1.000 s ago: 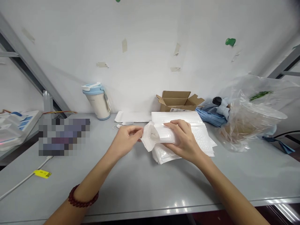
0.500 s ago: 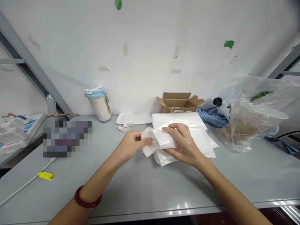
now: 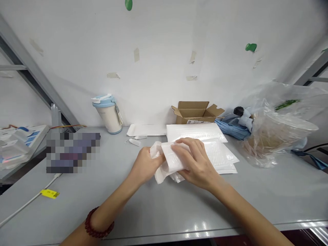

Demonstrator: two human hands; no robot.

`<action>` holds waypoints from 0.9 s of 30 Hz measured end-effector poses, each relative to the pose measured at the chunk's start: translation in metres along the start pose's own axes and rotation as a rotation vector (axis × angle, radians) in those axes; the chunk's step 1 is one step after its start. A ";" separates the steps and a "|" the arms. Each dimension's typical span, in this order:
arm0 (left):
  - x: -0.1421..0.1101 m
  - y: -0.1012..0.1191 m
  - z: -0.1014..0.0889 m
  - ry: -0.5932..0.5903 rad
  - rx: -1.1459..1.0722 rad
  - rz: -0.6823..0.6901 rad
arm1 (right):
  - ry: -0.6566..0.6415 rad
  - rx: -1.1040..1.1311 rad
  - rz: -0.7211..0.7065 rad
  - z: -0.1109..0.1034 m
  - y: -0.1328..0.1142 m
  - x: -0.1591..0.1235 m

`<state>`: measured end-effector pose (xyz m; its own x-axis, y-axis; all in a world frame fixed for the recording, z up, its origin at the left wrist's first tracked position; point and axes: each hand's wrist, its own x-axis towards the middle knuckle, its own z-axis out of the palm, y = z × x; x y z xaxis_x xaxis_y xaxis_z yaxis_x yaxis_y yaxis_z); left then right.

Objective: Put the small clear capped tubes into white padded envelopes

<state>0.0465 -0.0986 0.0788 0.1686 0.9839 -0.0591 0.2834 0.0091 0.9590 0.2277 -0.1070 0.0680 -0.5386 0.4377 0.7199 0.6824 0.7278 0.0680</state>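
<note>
My left hand (image 3: 145, 165) and my right hand (image 3: 196, 163) both grip one white bubble mailer bag (image 3: 171, 160) just above the grey table (image 3: 159, 208). The left fingers pinch its open left end; the right fingers wrap over its top and press it down. The bag is bent and crumpled between the hands. It sits at the near-left corner of a stack of white bubble mailers (image 3: 215, 147) lying flat on the table. A red bead bracelet (image 3: 98, 228) is on my left wrist.
An open cardboard box (image 3: 196, 111) stands against the wall behind the stack. A blue-lidded tumbler (image 3: 109, 113) is at the back left, flat white envelopes (image 3: 147, 130) beside it. A large clear plastic bag (image 3: 279, 126) and blue cloth (image 3: 232, 126) fill the right. A cable with a yellow tag (image 3: 50, 194) lies left.
Both hands have drawn the bag nearer and lower. The left hand has gone from the bag's mouth to gripping its end, and the bag is now more folded and crumpled.
</note>
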 end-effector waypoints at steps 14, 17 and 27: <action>0.005 -0.004 -0.006 -0.100 -0.230 -0.046 | -0.046 -0.106 -0.008 0.004 0.001 -0.004; 0.004 -0.003 -0.006 -0.148 -0.313 -0.073 | -0.049 -0.068 -0.018 0.003 0.000 -0.003; 0.003 -0.007 0.005 -0.081 -0.417 -0.122 | -0.038 -0.100 -0.056 0.008 -0.003 -0.005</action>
<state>0.0495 -0.0970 0.0708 0.2360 0.9540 -0.1850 -0.0965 0.2124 0.9724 0.2245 -0.1076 0.0586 -0.5940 0.4192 0.6866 0.6961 0.6957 0.1774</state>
